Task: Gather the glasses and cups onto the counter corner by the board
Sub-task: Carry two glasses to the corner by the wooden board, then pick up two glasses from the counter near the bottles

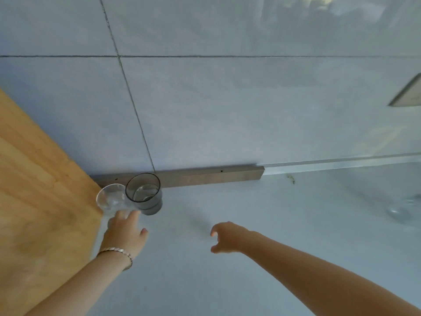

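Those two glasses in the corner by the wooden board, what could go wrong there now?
The left hand touches the clear glass, which seems pressed against the smoked grey glass; a push could knock them together or tip one. The clear glass sits at the wooden board edge and might catch on it. A blurred glassy object lies at far right, where the empty right hand could bump it.

I'm standing in a home kitchen. In front of me a pale, smooth desk runs back to a wall of large grey-blue tiles with dark grout lines. A wooden board lies at my left, and two drinking glasses, one clear and one smoky grey, stand in the corner beside it.
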Motion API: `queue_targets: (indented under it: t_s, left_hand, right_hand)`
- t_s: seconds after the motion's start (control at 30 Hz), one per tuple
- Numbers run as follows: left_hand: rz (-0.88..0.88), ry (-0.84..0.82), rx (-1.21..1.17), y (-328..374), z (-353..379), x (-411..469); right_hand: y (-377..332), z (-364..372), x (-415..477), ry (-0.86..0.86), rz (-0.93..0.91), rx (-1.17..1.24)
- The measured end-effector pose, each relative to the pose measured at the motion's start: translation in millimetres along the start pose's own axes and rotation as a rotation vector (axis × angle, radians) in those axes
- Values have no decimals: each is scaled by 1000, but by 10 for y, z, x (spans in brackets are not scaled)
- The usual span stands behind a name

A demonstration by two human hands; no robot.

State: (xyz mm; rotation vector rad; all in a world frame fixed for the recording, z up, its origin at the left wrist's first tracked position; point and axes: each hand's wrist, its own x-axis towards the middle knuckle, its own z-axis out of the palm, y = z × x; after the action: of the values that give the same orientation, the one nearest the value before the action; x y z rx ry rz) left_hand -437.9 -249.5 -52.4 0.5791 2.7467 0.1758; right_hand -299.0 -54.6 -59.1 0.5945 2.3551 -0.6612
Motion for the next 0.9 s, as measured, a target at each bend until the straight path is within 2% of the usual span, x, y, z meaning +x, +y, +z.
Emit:
queue_targets:
  t_s: [0.13,0.23,0.43,0.57,0.67,0.8,0.83,0.9]
  left_hand:
    - [192,-304,-19,600,324,-282]
    - [313,-419,83,1274,568,-444]
    - [501,-454,172,2904,973,-901]
    - [569,-437,217,3886,1230,-1187]
    - [577,-415,252,4605,1431,-1422]
    - [567,-432,274,5341,1587,-1597]
    - [561,-434,278,5483,1612,-1627]
    - [534,-446,274,5714,1662,-1667]
  right_hand:
    - [781,36,-449,-29,96,-1]
    - [1461,31,-786,6,193,37]
    - [2895,-26,-1565,85,328,208]
    - [3831,-96,-1998,177,380,220]
    - [4661,-241,-2315,343,426,222]
    - [5531,-535,-2664,740,528,299]
    - [5709,-607,-2722,781,589,310]
    - [6007,-697,-2765,702,748,307]
